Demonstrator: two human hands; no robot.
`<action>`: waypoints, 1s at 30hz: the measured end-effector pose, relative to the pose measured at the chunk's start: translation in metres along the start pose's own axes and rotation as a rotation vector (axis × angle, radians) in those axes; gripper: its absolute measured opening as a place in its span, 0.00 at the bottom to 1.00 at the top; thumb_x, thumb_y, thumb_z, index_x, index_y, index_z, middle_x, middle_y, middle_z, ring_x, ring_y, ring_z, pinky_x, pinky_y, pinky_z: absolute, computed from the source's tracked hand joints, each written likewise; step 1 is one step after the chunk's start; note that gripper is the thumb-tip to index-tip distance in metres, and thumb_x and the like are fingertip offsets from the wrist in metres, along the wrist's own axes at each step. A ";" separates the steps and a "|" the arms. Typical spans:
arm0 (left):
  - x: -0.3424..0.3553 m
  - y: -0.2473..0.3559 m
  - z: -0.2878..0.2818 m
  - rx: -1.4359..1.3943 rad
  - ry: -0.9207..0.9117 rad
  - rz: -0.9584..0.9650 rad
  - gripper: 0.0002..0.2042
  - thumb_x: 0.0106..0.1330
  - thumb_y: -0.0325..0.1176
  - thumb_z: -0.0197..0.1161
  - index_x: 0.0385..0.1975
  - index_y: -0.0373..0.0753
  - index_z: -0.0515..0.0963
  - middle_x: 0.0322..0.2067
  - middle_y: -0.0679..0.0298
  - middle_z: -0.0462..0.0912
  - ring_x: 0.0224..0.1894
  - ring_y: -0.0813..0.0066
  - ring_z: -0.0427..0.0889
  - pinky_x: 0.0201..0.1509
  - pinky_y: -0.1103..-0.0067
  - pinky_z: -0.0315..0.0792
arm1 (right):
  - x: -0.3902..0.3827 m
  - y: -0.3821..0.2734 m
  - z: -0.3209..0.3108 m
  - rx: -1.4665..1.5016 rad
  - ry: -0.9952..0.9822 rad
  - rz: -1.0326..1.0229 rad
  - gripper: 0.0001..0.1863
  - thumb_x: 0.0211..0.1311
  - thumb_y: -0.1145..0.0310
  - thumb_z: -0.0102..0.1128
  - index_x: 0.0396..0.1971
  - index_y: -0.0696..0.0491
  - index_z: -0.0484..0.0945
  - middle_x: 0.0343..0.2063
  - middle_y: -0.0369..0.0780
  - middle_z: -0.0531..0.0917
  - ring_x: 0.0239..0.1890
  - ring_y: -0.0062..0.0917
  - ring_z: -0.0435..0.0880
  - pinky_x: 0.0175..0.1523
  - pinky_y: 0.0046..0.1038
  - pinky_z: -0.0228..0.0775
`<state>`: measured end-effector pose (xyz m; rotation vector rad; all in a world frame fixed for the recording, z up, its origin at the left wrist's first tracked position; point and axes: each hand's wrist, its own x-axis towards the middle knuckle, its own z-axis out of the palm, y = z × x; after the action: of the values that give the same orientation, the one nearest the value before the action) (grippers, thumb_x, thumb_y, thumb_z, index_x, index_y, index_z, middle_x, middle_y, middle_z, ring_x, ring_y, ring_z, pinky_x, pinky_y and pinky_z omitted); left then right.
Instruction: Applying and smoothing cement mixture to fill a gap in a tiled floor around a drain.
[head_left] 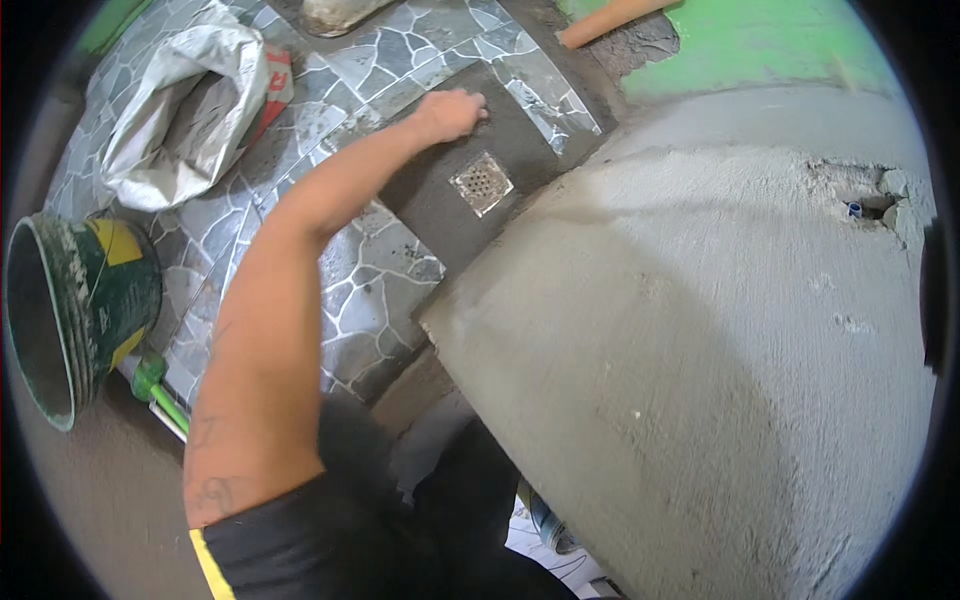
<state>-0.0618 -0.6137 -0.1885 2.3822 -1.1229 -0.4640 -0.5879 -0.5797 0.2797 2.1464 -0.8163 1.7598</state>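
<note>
My left arm reaches up across the floor, and my left hand (452, 115) is closed with its fingers curled down at the surface of dark grey mortar (425, 190). Whatever the fingers hold, if anything, is hidden beneath them. Just below the hand, a square metal floor drain cover (481, 184) with small holes sits in the mortar, its face smudged. Around the mortar strip lie grey stone-patterned tiles (365, 290) with pale joint lines, and a narrow tile piece (540, 100) borders its right side. My right hand does not show.
An opened white sack (135, 150) with grey powder stands at the upper left. Below it a dark green bucket (125, 290) lies tilted, beside a green-handled tool (165, 400). A plastered wall (640, 350) fills the right side. An orange-brown rod-like piece (615, 20) lies at the top.
</note>
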 end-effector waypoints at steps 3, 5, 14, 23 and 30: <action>-0.097 -0.023 -0.059 -0.153 0.237 -0.108 0.27 0.66 0.55 0.55 0.57 0.41 0.71 0.49 0.46 0.77 0.53 0.49 0.75 0.57 0.62 0.70 | 0.002 0.004 -0.006 0.018 0.007 -0.014 0.25 0.73 0.52 0.36 0.45 0.64 0.66 0.45 0.45 0.69 0.48 0.33 0.73 0.55 0.36 0.70; -0.182 -0.033 -0.114 -0.232 0.404 -0.020 0.28 0.64 0.53 0.59 0.58 0.41 0.71 0.49 0.47 0.76 0.54 0.52 0.73 0.59 0.66 0.67 | 0.002 0.008 -0.010 0.036 0.010 -0.017 0.26 0.73 0.52 0.36 0.45 0.64 0.66 0.45 0.46 0.69 0.49 0.33 0.73 0.55 0.36 0.70; -0.541 -0.150 -0.367 0.010 0.559 -0.916 0.25 0.56 0.38 0.56 0.55 0.37 0.70 0.44 0.56 0.76 0.43 0.66 0.76 0.49 0.72 0.70 | 0.012 0.018 -0.012 0.017 -0.008 -0.017 0.27 0.73 0.51 0.36 0.47 0.66 0.65 0.48 0.47 0.70 0.51 0.35 0.74 0.57 0.38 0.71; -0.534 -0.288 -0.276 -0.267 0.100 -0.709 0.23 0.58 0.41 0.60 0.49 0.32 0.74 0.46 0.52 0.79 0.47 0.63 0.79 0.49 0.71 0.73 | 0.025 0.036 -0.025 -0.037 -0.026 -0.040 0.29 0.73 0.50 0.35 0.49 0.67 0.64 0.50 0.49 0.70 0.53 0.36 0.75 0.59 0.39 0.72; -0.531 -0.085 -0.296 -1.140 0.691 -0.844 0.21 0.62 0.45 0.59 0.48 0.33 0.77 0.40 0.56 0.83 0.43 0.64 0.83 0.45 0.68 0.77 | 0.026 0.018 -0.016 -0.173 0.002 -0.007 0.29 0.73 0.51 0.37 0.46 0.68 0.67 0.47 0.49 0.72 0.51 0.35 0.76 0.58 0.38 0.73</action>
<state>-0.1895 -0.0706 0.0677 1.5756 0.4502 -0.3313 -0.6078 -0.5928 0.3059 2.0325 -0.9237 1.6237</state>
